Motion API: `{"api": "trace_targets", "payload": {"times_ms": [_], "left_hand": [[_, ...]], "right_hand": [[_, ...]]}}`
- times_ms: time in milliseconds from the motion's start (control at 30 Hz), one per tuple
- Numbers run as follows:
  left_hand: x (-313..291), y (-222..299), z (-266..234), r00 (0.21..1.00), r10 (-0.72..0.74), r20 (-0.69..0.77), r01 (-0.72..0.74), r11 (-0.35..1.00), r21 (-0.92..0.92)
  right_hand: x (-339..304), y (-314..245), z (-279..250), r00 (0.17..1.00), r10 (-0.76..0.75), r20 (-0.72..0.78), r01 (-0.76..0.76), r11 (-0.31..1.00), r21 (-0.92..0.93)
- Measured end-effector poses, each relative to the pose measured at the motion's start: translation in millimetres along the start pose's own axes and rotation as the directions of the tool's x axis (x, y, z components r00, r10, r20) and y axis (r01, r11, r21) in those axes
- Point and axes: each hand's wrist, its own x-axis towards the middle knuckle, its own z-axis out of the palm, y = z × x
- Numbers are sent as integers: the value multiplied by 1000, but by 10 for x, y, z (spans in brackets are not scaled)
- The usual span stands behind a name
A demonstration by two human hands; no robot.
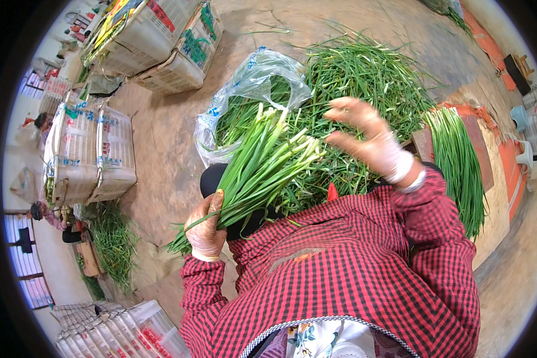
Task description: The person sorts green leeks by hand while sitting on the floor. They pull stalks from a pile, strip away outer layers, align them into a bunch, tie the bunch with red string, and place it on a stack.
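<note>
My left hand [206,228], in a thin translucent glove, is closed round the leafy lower part of a bunch of garlic chives [258,161]. The bunch slants up to the right, its pale stalk ends fanned out and its leaf tips trailing past my wrist. Gloved as well, my right hand [370,140] hovers beside the pale ends with its fingers apart and nothing in them. Below and beyond it spreads a big loose heap of chives [370,71]. A clear plastic bag [235,80] holding more greens lies behind the bunch.
A neat row of chives [456,164] lies on a board [482,149] at my right. White plastic crates [116,152] stand at the left, others [170,74] far left and near left. Two people [45,210] sit along the left edge. A blue stool [520,118] stands far right.
</note>
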Motion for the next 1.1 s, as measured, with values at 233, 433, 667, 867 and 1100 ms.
{"api": "trace_targets", "payload": {"times_ms": [233, 433, 667, 867, 1100], "left_hand": [[21, 94, 6, 998, 42, 47, -41, 999, -20], [-41, 67, 53, 998, 20, -58, -21, 1000, -18], [-17, 83, 64, 999, 39, -18, -39, 999, 15], [-129, 46, 5, 1000, 21, 11, -21, 996, 81], [-138, 101, -35, 996, 3, 87, -11, 995, 99]], "right_hand": [[109, -217, 395, 995, -25, -97, 52, 956, 287], [-210, 463, -62, 907, 395, -143, -303, 851, 429], [-344, -201, 40, 885, 282, 371, -409, 852, 327], [-334, -35, -200, 864, 380, 329, -490, 787, 375], [-368, 7, -186, 965, 237, 115, -255, 950, 182]]}}
